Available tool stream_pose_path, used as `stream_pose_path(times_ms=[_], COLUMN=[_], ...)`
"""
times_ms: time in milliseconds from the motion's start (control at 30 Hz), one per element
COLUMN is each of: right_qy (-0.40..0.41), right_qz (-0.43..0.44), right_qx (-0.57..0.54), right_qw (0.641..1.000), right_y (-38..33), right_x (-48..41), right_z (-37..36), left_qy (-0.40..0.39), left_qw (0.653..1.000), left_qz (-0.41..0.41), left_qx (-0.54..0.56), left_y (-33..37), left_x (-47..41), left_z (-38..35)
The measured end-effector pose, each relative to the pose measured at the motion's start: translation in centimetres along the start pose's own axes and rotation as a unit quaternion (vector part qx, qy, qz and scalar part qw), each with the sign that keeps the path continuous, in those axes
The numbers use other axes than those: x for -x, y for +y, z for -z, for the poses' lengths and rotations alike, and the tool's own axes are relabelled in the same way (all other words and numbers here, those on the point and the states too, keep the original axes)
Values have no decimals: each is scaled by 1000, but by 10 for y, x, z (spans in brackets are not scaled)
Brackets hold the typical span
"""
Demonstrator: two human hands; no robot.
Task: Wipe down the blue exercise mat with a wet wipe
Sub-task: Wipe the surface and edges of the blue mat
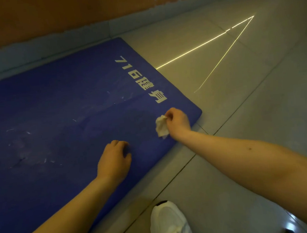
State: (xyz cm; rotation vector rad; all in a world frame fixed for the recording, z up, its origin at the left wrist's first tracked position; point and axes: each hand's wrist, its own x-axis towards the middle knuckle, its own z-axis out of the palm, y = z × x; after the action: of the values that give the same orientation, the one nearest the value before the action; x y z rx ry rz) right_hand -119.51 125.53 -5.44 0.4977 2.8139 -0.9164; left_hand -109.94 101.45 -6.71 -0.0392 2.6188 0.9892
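Observation:
The blue exercise mat lies flat on the tiled floor, with white lettering near its right end and pale scuff marks across its middle. My right hand hovers over the mat's near right corner, pinching a crumpled white wet wipe that hangs down from the fingers onto the mat. My left hand rests on the mat near its front edge, fingers curled under, holding nothing.
A grey tiled floor spreads to the right, with thin bright light lines across it. An orange wall with a grey skirting runs behind the mat. My white shoe stands on the floor beside the mat's front edge.

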Motion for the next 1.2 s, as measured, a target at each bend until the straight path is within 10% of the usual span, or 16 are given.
stream_pose_path(times_ms=[267,467,867,1100,1200], right_qy=[31,30,-83,85,101], right_qz=[131,196,398,-49,-90], right_qx=[113,242,139,59,45], right_qw=[984,950,903,993,990], right_y=[28,47,56,78,78], right_x=[8,21,9,-99,-105], right_z=[-18,-41,-36,40,39], left_qy=[-70,-142,-141,-131,-138], left_qw=[947,939,933,929,926], left_qz=[-66,-4,7,-2,-5], left_qx=[-306,-314,-332,-346,-353], left_y=[17,34,41,40,44], left_x=[-27,-53,-60,-59,-62], left_z=[0,-6,-9,-9,-6])
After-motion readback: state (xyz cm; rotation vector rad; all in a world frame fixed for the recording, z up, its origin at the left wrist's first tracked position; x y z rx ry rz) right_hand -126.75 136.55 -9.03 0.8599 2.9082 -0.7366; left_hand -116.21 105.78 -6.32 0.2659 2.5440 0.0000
